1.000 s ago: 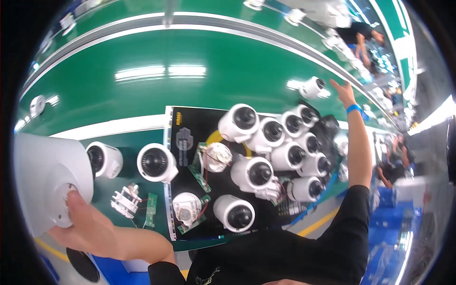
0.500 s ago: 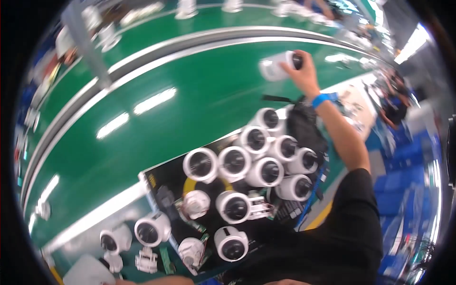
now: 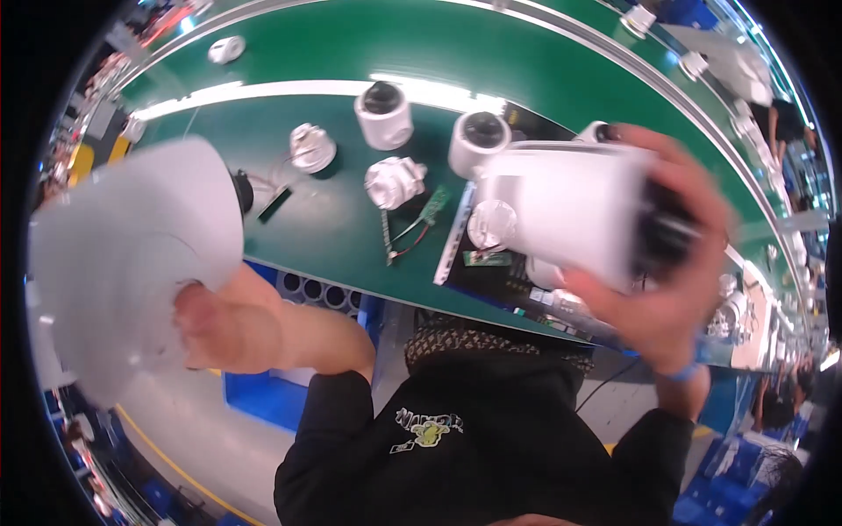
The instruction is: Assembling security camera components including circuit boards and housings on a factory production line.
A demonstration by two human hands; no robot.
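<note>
My left hand is closed round a large white camera, raised close at the left; a dark lens end shows at its right edge. My right hand grips another white camera by its black dome end, tilted sideways above the bench. On the green bench between them stand a white camera and, to its right, a similar camera, both dome up. Below these lie a white inner module with wires and a green circuit board. A round white part sits farther left.
A black mat with more parts lies under my right hand. Below the bench's front edge is a blue crate with round dark-centred items. A green conveyor belt runs behind, carrying a small white part.
My view has swung left and down. My right hand has come back from over the green belt with its camera. My left hand, barely visible before, now shows raised with a white camera.
</note>
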